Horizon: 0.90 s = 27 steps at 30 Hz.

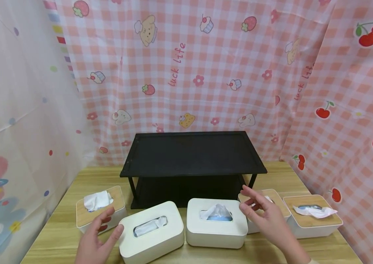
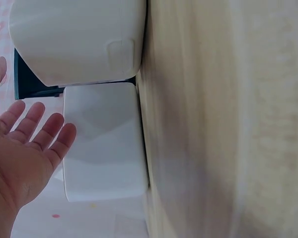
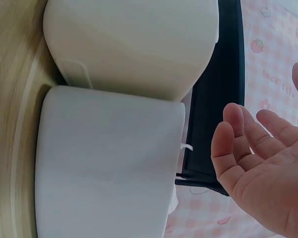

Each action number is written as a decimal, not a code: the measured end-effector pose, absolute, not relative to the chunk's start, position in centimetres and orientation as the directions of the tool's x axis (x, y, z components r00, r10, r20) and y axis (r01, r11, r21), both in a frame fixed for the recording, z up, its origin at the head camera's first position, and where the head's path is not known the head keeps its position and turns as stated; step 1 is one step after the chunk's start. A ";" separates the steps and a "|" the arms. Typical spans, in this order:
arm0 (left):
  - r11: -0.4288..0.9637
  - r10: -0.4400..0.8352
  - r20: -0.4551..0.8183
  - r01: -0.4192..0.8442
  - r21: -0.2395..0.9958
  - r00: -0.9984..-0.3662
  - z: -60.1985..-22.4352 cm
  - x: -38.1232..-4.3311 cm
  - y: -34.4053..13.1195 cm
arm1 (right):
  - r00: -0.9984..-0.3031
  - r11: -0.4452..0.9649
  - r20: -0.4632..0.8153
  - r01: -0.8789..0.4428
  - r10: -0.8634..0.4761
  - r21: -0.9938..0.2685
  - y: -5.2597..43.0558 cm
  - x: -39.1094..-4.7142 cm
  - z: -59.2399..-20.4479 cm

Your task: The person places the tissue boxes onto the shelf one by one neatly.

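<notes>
Two white tissue boxes lie side by side at the front: the left one (image 1: 153, 244) is angled, the right one (image 1: 216, 234) nearly straight. My left hand (image 1: 95, 240), fingers relaxed and thumb spread, is beside the angled box's left end; whether the thumb touches it I cannot tell. Beyond that hand is a wood-lidded tissue box (image 1: 117, 196) with tissue sticking out. Loosely bent and holding nothing, my right hand (image 1: 269, 220) hovers at the straight box's right end. It partly hides a second wood-lidded box (image 1: 279, 203). Both wrist views show the left palm (image 2: 20, 158) and right palm (image 3: 273, 173) holding nothing.
A black two-tier rack (image 1: 193, 154) stands behind the boxes on the wood-grain table (image 1: 64, 209). Another wood-lidded tissue box (image 1: 315, 230) is at the far right. Patterned curtains (image 1: 193, 99) close off the back and both sides.
</notes>
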<state>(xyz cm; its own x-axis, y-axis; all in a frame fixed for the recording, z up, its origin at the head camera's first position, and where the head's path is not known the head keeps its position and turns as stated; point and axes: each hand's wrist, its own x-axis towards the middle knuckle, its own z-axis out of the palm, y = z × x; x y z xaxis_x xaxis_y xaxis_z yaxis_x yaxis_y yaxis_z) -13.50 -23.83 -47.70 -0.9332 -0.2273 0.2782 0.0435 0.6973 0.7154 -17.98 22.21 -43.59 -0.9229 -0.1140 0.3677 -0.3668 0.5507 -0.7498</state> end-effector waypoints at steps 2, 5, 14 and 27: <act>0.690 -0.237 0.270 0.034 0.723 -0.933 -47.7 -13.4 -23.7 | -0.924 0.554 0.364 -0.367 -0.120 -0.748 22.1 -18.0 -43.7; 0.685 -0.247 0.255 0.018 0.729 -0.935 -47.6 -13.3 -23.6 | -0.924 0.553 0.360 -0.369 -0.131 -0.747 21.9 -18.2 -43.9; 0.672 -0.271 0.261 0.012 0.741 -0.926 -48.0 -13.0 -23.6 | -0.919 0.530 0.354 -0.390 -0.174 -0.753 21.1 -18.3 -44.1; 0.676 -0.295 0.295 0.020 0.737 -0.909 -48.4 -12.7 -23.4 | -0.907 0.485 0.358 -0.420 -0.220 -0.767 19.6 -18.1 -44.6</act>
